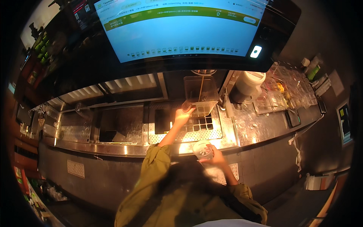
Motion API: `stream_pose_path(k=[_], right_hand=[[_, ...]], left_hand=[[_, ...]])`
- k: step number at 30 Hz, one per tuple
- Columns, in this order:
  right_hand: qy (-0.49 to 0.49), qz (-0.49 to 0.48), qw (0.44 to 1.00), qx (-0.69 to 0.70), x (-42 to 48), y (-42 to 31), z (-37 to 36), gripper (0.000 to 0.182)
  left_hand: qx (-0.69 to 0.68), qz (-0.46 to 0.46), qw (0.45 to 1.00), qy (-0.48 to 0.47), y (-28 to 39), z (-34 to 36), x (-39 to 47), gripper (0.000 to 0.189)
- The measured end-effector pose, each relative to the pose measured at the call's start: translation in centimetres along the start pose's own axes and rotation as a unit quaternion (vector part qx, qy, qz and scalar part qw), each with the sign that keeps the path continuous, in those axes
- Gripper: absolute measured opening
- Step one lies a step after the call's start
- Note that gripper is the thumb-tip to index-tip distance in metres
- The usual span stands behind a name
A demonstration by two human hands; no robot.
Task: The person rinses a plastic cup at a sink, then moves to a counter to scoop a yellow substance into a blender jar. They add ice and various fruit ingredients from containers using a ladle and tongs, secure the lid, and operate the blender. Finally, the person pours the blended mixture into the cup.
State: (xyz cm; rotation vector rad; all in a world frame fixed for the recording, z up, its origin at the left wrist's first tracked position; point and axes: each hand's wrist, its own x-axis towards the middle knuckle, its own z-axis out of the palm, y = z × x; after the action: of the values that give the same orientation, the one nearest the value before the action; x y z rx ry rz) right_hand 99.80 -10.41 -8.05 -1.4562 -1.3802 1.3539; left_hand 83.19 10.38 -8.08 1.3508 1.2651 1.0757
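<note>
My left hand (184, 115) grips the clear plastic pitcher (200, 90) by its left side, above a perforated metal drip tray (185, 138). A thin brownish stream falls into the pitcher from a round dispenser outlet (203, 72) under the machine. Nearer my body, my right hand (215, 156) holds a clear plastic cup (202, 149) bearing a printed design, just off the counter's front edge. What the cup contains cannot be made out.
A large lit touchscreen (181, 34) overhangs the counter. Right of the tray stand a white-lidded jug (247, 85) and clear topping containers (272, 100). An ice bin (130, 133) with a scoop lies to the left. A phone-like device (293, 117) rests on the right counter.
</note>
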Motion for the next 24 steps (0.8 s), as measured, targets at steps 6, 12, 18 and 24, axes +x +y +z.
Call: stream_pose_path(k=[6, 12, 18, 24], right_hand=[[0.001, 0.017, 0.999, -0.038, 0.4, 1.9, 0.8, 0.090], [0.000, 0.007, 0.999, -0.044, 0.2, -0.2, 1.0, 0.087], [0.003, -0.003, 0.996, -0.090, -0.1, -0.4, 1.0, 0.087], [0.004, 0.001, 0.992, -0.124, -0.5, -0.5, 1.2, 0.088]], left_hand=[[0.027, 0.003, 1.000, 0.014, 0.0, 0.1, 0.0, 0.027], [0.042, -0.072, 0.996, -0.025, 0.5, -0.3, 0.0, 0.031], [0.027, -0.048, 0.998, -0.017, 0.1, -0.1, 0.1, 0.028], [0.016, 0.032, 0.999, 0.024, -0.8, 0.3, 0.2, 0.026]])
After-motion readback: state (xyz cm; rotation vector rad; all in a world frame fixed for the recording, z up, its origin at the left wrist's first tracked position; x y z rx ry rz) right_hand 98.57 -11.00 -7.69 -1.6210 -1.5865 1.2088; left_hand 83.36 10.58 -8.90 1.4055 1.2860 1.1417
